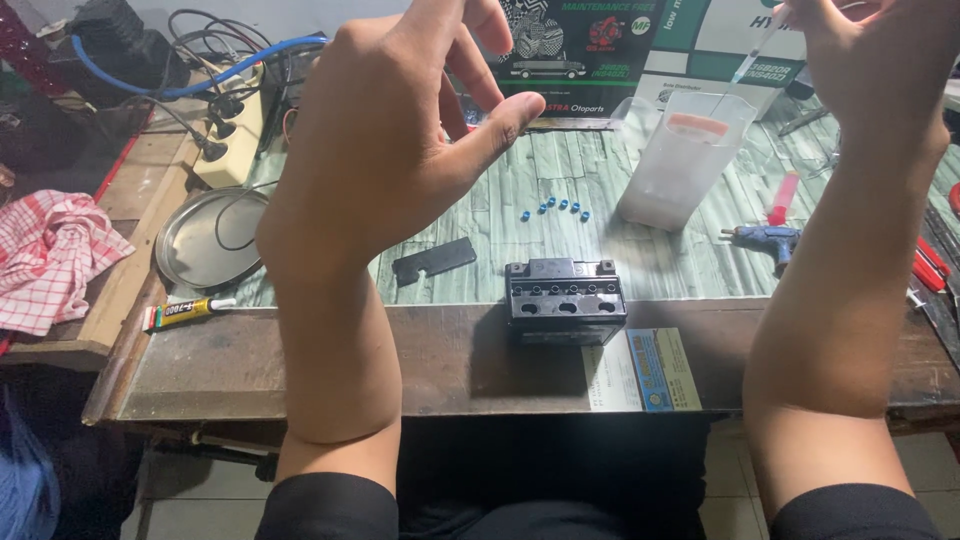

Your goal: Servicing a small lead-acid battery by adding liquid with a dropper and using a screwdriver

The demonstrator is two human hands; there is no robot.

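Both my arms are raised above the bench. My left hand [390, 120] is held up with fingers spread and nothing in it. My right hand [880, 70] is at the top right, pinching a thin clear tube or syringe [757, 50] that angles down toward a translucent plastic jug [680, 160] with a red mark. Below, near the bench's front edge, sits a small black battery [566, 300] with its row of top holes uncovered. Several small blue caps [556, 207] lie in a line behind it. A flat black strip [434, 261] lies to the battery's left.
A round metal tray [205, 240], a glue tube [185, 312] and a red checked cloth [50, 255] are at the left. A power strip [232, 135] with cables is at the back left. A blue glue gun [765, 238], red tools [930, 268] and printed boxes [600, 45] stand behind and right.
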